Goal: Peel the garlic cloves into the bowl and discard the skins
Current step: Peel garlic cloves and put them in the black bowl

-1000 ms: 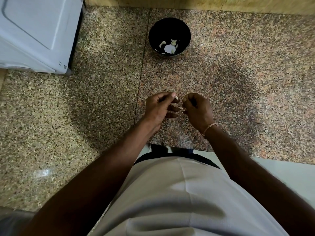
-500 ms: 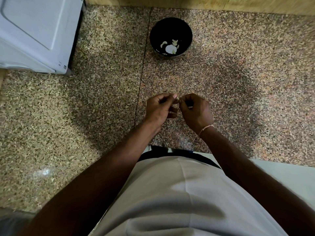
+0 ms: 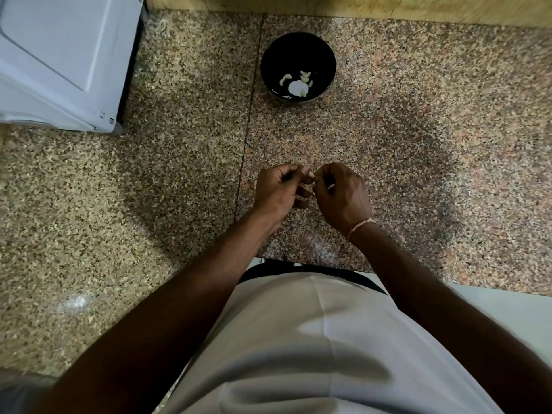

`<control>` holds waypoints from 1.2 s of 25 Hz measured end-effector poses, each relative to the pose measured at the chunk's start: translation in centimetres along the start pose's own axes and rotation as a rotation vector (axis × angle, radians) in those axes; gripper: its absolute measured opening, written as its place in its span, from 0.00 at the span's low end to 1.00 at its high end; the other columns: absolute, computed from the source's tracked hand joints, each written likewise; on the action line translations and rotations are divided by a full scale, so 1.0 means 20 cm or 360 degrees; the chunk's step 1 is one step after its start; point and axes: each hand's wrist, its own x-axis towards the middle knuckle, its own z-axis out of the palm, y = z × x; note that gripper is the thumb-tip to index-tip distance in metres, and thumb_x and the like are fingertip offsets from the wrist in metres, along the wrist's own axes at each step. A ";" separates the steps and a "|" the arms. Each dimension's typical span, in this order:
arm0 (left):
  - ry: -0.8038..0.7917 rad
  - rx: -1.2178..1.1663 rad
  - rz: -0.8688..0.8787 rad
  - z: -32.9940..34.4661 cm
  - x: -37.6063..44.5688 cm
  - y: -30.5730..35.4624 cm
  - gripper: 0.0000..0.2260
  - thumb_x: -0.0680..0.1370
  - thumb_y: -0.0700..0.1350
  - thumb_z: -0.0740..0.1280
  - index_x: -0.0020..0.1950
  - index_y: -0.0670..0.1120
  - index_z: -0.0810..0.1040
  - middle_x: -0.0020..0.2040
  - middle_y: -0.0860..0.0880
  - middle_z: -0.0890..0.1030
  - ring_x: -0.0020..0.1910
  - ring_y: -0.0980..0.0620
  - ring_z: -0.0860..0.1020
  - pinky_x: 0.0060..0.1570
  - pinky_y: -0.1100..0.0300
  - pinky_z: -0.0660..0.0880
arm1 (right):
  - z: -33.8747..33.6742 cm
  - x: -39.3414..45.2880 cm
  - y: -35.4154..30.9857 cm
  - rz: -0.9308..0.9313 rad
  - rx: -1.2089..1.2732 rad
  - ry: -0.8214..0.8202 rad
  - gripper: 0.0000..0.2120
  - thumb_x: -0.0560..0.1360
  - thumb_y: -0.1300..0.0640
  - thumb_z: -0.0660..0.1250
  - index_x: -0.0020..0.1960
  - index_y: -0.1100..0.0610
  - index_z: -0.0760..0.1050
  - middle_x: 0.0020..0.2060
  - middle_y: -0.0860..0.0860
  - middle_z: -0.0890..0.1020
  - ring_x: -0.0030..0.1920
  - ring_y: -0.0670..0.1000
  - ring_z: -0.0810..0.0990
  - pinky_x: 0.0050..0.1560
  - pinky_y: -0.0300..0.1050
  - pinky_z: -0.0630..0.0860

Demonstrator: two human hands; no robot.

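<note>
A black bowl (image 3: 327,59) stands on the granite counter near the back wall, with several pale peeled garlic cloves (image 3: 304,76) at its bottom. Closer to me, my left hand (image 3: 276,192) and my right hand (image 3: 343,195) meet above the counter. Both pinch one small garlic clove (image 3: 311,175) between their fingertips; only a pale tip of it shows. My curled fingers hide the rest of the clove and any loose skin.
A white appliance (image 3: 59,55) fills the back left corner of the speckled counter (image 3: 179,174). A wooden wall edge (image 3: 358,4) runs along the back. The counter's front edge is just below my wrists, with a white surface (image 3: 507,309) beneath at the right.
Both hands stay together at the same spot over the counter; the fingers have shifted slightly around the clove. The bowl has not moved.
</note>
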 end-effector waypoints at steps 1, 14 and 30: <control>-0.0006 -0.0009 -0.0012 0.00 0.00 0.00 0.06 0.81 0.46 0.73 0.52 0.43 0.86 0.46 0.45 0.88 0.35 0.50 0.84 0.30 0.57 0.81 | 0.00 0.00 0.00 -0.0025 -0.0005 0.0014 0.05 0.80 0.59 0.66 0.45 0.58 0.76 0.39 0.53 0.80 0.36 0.53 0.77 0.37 0.52 0.77; -0.0132 0.0076 -0.0014 -0.01 0.02 0.04 0.05 0.83 0.42 0.70 0.55 0.43 0.84 0.46 0.47 0.87 0.38 0.49 0.85 0.32 0.53 0.84 | 0.02 0.02 0.04 -0.0005 0.0093 0.0018 0.04 0.82 0.59 0.64 0.49 0.59 0.74 0.42 0.53 0.78 0.40 0.53 0.76 0.39 0.50 0.73; -0.0030 -0.0014 -0.0110 -0.06 0.05 -0.03 0.06 0.82 0.38 0.71 0.58 0.42 0.85 0.48 0.44 0.87 0.38 0.49 0.85 0.34 0.51 0.85 | 0.01 0.04 0.09 0.0070 0.0057 -0.0121 0.03 0.76 0.56 0.71 0.47 0.55 0.79 0.40 0.49 0.83 0.38 0.50 0.81 0.40 0.52 0.81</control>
